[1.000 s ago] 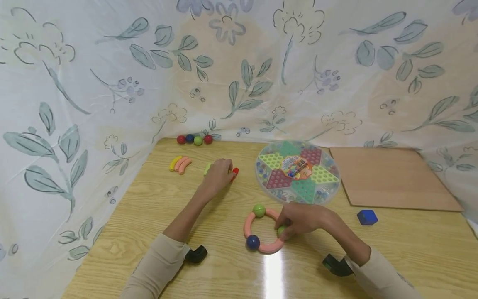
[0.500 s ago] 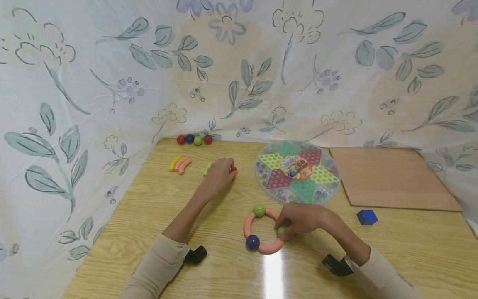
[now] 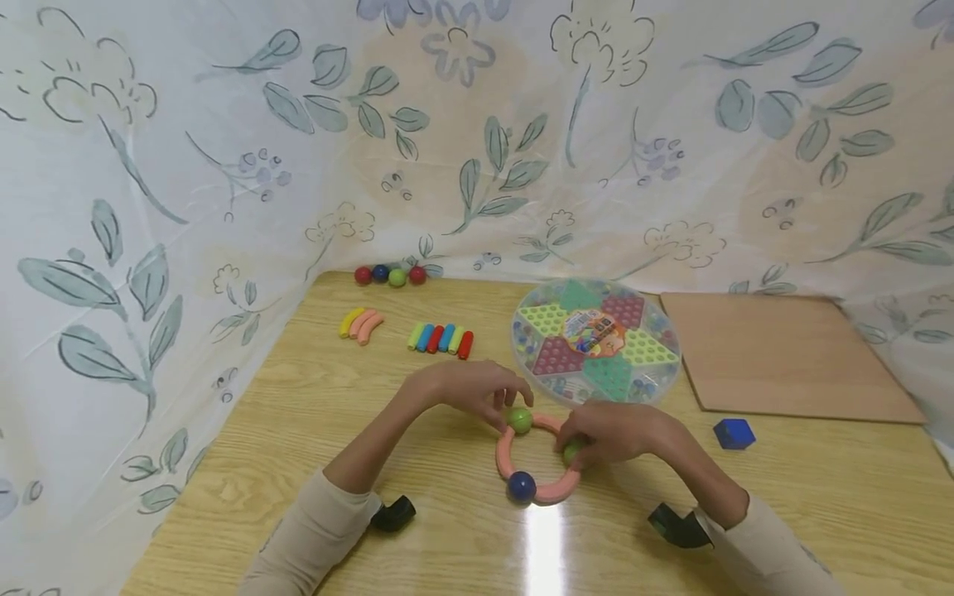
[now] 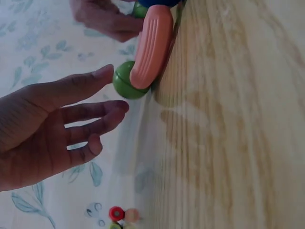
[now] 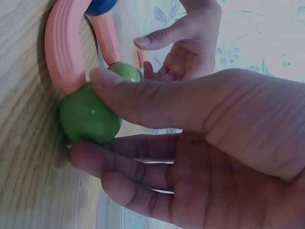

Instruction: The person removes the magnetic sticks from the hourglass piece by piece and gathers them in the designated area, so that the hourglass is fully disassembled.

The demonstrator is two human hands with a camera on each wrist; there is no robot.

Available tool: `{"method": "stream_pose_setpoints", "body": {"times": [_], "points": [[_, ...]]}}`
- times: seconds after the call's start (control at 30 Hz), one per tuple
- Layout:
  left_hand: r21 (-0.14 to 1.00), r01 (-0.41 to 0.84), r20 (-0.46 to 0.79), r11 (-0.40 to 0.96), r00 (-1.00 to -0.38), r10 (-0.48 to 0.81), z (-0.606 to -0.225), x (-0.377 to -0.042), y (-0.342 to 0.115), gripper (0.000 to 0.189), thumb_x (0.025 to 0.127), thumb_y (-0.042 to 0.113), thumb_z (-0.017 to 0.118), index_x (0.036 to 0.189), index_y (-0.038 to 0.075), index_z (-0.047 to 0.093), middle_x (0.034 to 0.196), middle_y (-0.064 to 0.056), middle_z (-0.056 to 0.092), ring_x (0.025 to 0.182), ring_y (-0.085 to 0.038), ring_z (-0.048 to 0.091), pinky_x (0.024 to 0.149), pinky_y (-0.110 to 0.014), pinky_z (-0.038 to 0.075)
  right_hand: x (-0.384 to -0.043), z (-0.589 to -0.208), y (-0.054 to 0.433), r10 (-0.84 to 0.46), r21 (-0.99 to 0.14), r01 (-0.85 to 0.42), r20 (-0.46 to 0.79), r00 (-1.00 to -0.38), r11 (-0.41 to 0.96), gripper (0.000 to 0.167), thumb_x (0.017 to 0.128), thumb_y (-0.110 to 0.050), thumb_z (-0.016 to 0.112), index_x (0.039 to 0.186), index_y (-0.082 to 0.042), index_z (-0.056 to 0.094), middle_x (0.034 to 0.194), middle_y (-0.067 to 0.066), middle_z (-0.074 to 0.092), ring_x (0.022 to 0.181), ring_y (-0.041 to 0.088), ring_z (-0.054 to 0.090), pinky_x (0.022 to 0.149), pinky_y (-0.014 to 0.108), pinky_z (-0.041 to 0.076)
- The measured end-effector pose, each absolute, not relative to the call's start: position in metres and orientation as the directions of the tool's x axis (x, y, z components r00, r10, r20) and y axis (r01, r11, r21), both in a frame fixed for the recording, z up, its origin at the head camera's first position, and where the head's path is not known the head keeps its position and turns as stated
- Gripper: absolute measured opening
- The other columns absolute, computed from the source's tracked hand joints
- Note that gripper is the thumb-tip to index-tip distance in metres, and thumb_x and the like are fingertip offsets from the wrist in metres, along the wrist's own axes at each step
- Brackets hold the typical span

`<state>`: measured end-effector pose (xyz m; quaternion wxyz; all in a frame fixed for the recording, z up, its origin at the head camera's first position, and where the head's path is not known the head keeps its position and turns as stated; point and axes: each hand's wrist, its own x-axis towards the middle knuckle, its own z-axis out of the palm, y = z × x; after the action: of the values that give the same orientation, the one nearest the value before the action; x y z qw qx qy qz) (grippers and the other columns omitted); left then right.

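Observation:
A ring of pink curved sticks (image 3: 504, 455) joined by balls lies on the wooden table. It has a blue ball (image 3: 522, 487) at its near side and a green ball (image 3: 520, 420) at its far left. My right hand (image 3: 619, 432) pinches the other green ball (image 5: 88, 114), on the ring's right, between thumb and fingers. Beside the far-left green ball is my left hand (image 3: 473, 389), its fingers spread and loosely bent. In the left wrist view its thumb tip comes right up to that ball, and nothing is gripped. Part of the ring is hidden behind my right hand.
Behind my left hand lies a row of short coloured sticks (image 3: 436, 338). Curved sticks (image 3: 359, 324) and several balls (image 3: 397, 277) are farther left. A round marble game board (image 3: 562, 358) sits behind the ring. To the right are a blue block (image 3: 734, 433) and a wooden board (image 3: 790, 356).
My left hand has left the row of short sticks, uncovering it, and come nearer to the ring's far-left green ball. The ring has shifted slightly right; my right hand keeps its hold.

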<state>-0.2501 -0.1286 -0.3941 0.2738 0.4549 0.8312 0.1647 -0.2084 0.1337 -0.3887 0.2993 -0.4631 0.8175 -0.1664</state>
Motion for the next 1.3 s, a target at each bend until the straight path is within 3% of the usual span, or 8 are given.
{"method": "stream_pose_setpoints", "body": {"times": [0.17,0.37,0.5,0.63,0.73,0.93,1.07,1.3], "points": [[0.537,0.658,-0.339,0.528,-0.405,0.849,-0.399,-0.243,-0.119,0.036,0.092,0.014,0.08,0.125,0.015,0.064,0.109,-0.003,0.068,0.1,-0.014,0.066,0.089,-0.018,0.049,-0.208,-0.388,0.134,-0.874,-0.521,-0.702,-0.292,-0.388,0.486,0.018,0.094,-0.014,0.075,0.111,-0.01,0.079,0.09,-0.007,0.068,0.079,0.0,0.048,0.072,0.019,0.043],[0.533,0.663,-0.37,0.526,-0.376,0.849,-0.405,-0.238,-0.113,0.029,0.093,0.014,0.08,0.116,0.015,0.063,0.095,-0.001,0.061,0.083,-0.007,0.05,0.076,-0.017,0.041,-0.204,-0.387,0.135,-0.847,-0.436,-0.726,-0.29,-0.446,0.532,0.023,0.096,-0.008,0.072,0.117,-0.013,0.078,0.106,-0.001,0.072,0.092,0.007,0.059,0.082,0.025,0.051],[0.534,0.665,-0.381,0.521,-0.361,0.851,-0.403,-0.233,-0.109,0.026,0.093,0.018,0.08,0.11,0.014,0.061,0.088,0.001,0.057,0.078,-0.006,0.047,0.072,-0.017,0.038,-0.201,-0.386,0.133,-0.827,-0.372,-0.739,-0.258,-0.499,0.562,0.026,0.095,-0.005,0.071,0.119,-0.012,0.078,0.104,-0.001,0.067,0.089,0.01,0.055,0.078,0.025,0.05],[0.543,0.649,-0.386,0.533,-0.37,0.845,-0.402,-0.228,-0.107,0.027,0.094,0.021,0.079,0.108,0.012,0.058,0.086,0.0,0.056,0.076,-0.006,0.046,0.07,-0.017,0.037,-0.194,-0.387,0.127,-0.832,-0.247,-0.797,-0.089,-0.547,0.55,0.022,0.09,-0.004,0.078,0.11,-0.012,0.078,0.094,-0.003,0.06,0.08,0.009,0.047,0.069,0.022,0.044],[0.525,0.646,-0.391,0.554,-0.395,0.831,-0.403,-0.226,-0.107,0.03,0.095,0.022,0.079,0.113,0.014,0.057,0.088,-0.001,0.058,0.077,-0.006,0.047,0.071,-0.017,0.038,-0.185,-0.389,0.12,-0.834,-0.138,-0.828,0.024,-0.552,0.544,0.036,0.076,-0.011,0.091,0.108,-0.01,0.074,0.097,0.0,0.065,0.085,0.016,0.059,0.076,0.029,0.053],[0.538,0.622,-0.393,0.569,-0.412,0.822,-0.402,-0.222,-0.106,0.032,0.094,0.021,0.08,0.113,0.012,0.056,0.093,0.002,0.058,0.085,-0.008,0.051,0.076,-0.017,0.042,-0.165,-0.394,0.11,-0.804,-0.127,-0.797,-0.016,-0.594,0.591,0.08,0.078,-0.048,0.089,0.132,0.004,0.064,0.135,0.019,0.066,0.126,0.038,0.064,0.102,0.052,0.055],[0.52,0.638,-0.386,0.568,-0.418,0.822,-0.4,-0.221,-0.105,0.035,0.092,0.023,0.081,0.114,0.012,0.057,0.092,0.005,0.059,0.084,-0.006,0.053,0.076,-0.017,0.043,-0.157,-0.398,0.106,-0.809,-0.096,-0.804,-0.03,-0.587,0.587,0.091,0.079,-0.061,0.079,0.139,0.005,0.059,0.144,0.019,0.062,0.134,0.039,0.06,0.107,0.051,0.053],[0.503,0.646,-0.376,0.574,-0.434,0.818,-0.401,-0.221,-0.104,0.048,0.091,0.028,0.083,0.13,0.014,0.058,0.093,0.007,0.06,0.082,-0.004,0.052,0.076,-0.018,0.043,-0.15,-0.399,0.1,-0.785,0.0,-0.789,-0.104,-0.61,0.614,0.1,0.077,-0.064,0.078,0.146,0.005,0.054,0.152,0.021,0.056,0.139,0.04,0.058,0.107,0.048,0.054]]}}
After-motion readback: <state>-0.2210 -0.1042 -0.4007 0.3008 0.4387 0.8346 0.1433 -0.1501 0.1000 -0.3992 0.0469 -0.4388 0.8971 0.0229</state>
